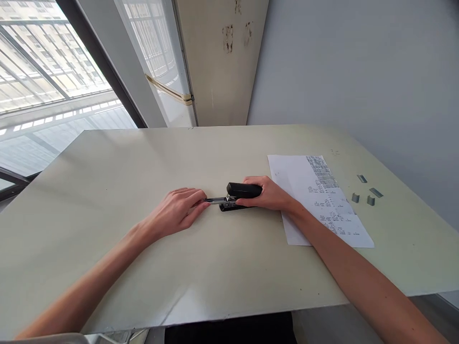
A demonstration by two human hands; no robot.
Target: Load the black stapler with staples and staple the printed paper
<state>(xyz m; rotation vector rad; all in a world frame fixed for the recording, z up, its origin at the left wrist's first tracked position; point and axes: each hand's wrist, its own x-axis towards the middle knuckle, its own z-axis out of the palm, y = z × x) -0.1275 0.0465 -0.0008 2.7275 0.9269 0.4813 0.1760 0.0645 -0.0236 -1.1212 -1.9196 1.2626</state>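
A black stapler (244,190) lies on the pale table (150,277) near its middle, its upper and lower parts spread a little apart. My right hand (267,193) is closed round its right end, thumb low and fingers over the top. From the stapler's left side a thin metal tray (215,200) sticks out. The fingertips of my left hand (184,209) pinch the outer end of that tray. Whether staples sit in it is too small to tell.
A printed white sheet (301,191) lies partly under my right forearm. Several small grey staple strips (376,192) rest at the table's right. Beyond the far edge stand a cabinet (222,71) with a gold handle, a window at left and a grey wall at right.
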